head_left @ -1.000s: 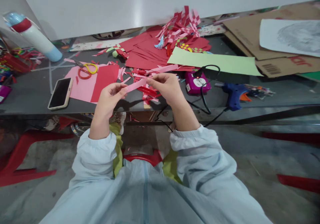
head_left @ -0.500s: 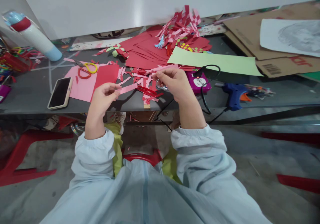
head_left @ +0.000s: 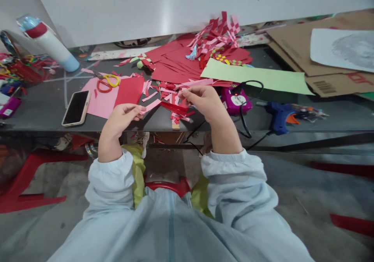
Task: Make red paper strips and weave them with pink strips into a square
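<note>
My left hand [head_left: 124, 117] is closed in a pinch on the near end of a pink paper strip [head_left: 152, 105], whose free end points up and to the right. Over the scraps to the right, my right hand [head_left: 201, 100] has its thumb and fingertips pressed together; whatever lies between them is too small to make out. Beneath and between both hands spread cut red and pink paper scraps [head_left: 175, 117]. A red paper sheet [head_left: 130, 91] and a pink paper sheet [head_left: 101, 105] lie beyond my left hand, with scissors [head_left: 108, 83] on top.
At left are a phone [head_left: 76, 108] and a leaning bottle [head_left: 54, 45]. Red sheets [head_left: 172, 65], woven paper strips [head_left: 216, 34] and a pale green sheet [head_left: 257, 77] lie behind. A purple power box [head_left: 236, 101], blue glue gun [head_left: 279, 115] with cables, and cardboard [head_left: 292, 47] occupy the right.
The camera view has shifted slightly, so the table's things appear a little further right and lower. In my left hand the pink strip's free end now tilts up more. Both hands remain pinched.
</note>
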Tool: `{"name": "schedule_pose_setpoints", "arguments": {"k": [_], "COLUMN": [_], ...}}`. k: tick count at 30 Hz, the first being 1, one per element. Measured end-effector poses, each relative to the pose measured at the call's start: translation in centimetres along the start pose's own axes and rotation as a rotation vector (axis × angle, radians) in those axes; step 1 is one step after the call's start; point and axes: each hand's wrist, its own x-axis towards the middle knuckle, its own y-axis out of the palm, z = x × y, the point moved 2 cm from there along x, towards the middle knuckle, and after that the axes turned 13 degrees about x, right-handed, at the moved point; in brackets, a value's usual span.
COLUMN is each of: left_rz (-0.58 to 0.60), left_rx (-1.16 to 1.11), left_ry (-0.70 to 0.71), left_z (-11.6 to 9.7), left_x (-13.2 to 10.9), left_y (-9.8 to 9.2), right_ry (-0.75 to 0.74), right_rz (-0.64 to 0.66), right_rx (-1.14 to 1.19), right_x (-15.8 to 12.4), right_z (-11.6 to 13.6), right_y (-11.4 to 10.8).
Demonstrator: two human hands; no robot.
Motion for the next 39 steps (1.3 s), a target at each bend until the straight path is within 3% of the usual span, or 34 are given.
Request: {"name": "schedule_pose_setpoints", "arguments": {"k": [2,6,9,13,17,20,23,25,26,28,30,31,33,39], "left_rz": [-0.081,-0.498,-0.712,-0.69,-0.602,-0.667,-0.691,-0.576,-0.458,-0.037,0.512,0.673,0.764,0.753], "left_rx": [-0.008,0.12,0.329,0.61,0.645,0.575,0.394,0.236,0.171,0.151,0.249,0.29,0.32,0.32], "left_ry": [0.032,0.192,0.153,-0.005,-0.206,-0.15,0.039,0.122,0.141,0.158,0.101,0.068,0.036,0.054], "left_z": [0.4,1.4,2.8,4.9,6.2,5.8,4.6,3.7,3.2,2.3,1.6,1.3,0.7,0.1], "left_x": [0.3,1.1,1.8,2.5,2.4,1.7,0.6,-0.2,-0.6,-1.2,-1.8,-2.0,-2.0,-1.4], "left_y": [-0.1,-1.4,-3.0,-4.9,-6.1,-6.3,-6.1,-5.8,-5.6,-4.7,-3.3,-2.6,-1.4,1.9], "right_ry": [0.011,0.005,0.006,0.007,0.025,0.032,0.02,0.011,0.005,-0.007,-0.025,-0.037,-0.04,-0.04], "right_rz": [-0.007,0.013,0.032,0.048,0.04,0.02,0.031,0.051,0.063,0.071,0.068,0.065,0.066,0.058], "right_rx": [0.015,0.014,-0.03,-0.105,-0.121,-0.116,-0.124,-0.127,-0.13,-0.141,-0.167,-0.163,-0.159,-0.157], "right_x": [0.0,0.0,0.0,-0.1,0.0,0.0,0.2,0.2,0.2,0.2,0.2,0.2,0.2,0.5], "right_z": [-0.1,-0.2,-0.4,-0.8,-1.1,-1.4,-1.7,-1.7,-1.7,-1.5,-1.2,-1.1,-1.0,-0.9], "right_y": [0.2,0.7,1.1,1.5,2.0,2.2,2.4,2.5,2.5,2.6,2.6,2.6,2.4,1.6]}}
